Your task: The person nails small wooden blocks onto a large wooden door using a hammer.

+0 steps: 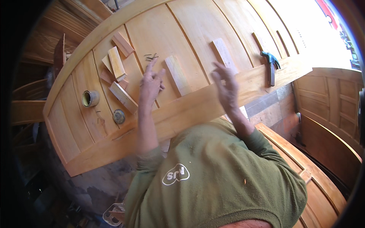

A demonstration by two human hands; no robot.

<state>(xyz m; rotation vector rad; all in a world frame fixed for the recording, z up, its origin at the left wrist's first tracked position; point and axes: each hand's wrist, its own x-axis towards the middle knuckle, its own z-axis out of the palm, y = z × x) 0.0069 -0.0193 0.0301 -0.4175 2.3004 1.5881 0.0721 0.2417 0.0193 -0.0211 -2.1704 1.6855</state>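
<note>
Both of my hands are over a pale wooden panelled door (156, 26) lying flat before me. My left hand (151, 84) stretches its index finger to a small pile of nails (151, 57), its other fingers loosely bent. Nothing shows in that hand. My right hand (227, 88) hovers over the door's near rail, fingers apart and somewhat blurred, close to a small wood block (225, 55). Between the hands lies another block (178, 76). Farther right, a claw hammer (271, 67) with a blue-green head rests on the rail.
Several wood offcuts (117, 62) are heaped left of the nails. An open tin (90, 98) stands on the door's left part, with a round lid (119, 116) nearby. More panelled doors (330, 93) stand at the right. Stacked wooden pieces (72, 19) fill the far left.
</note>
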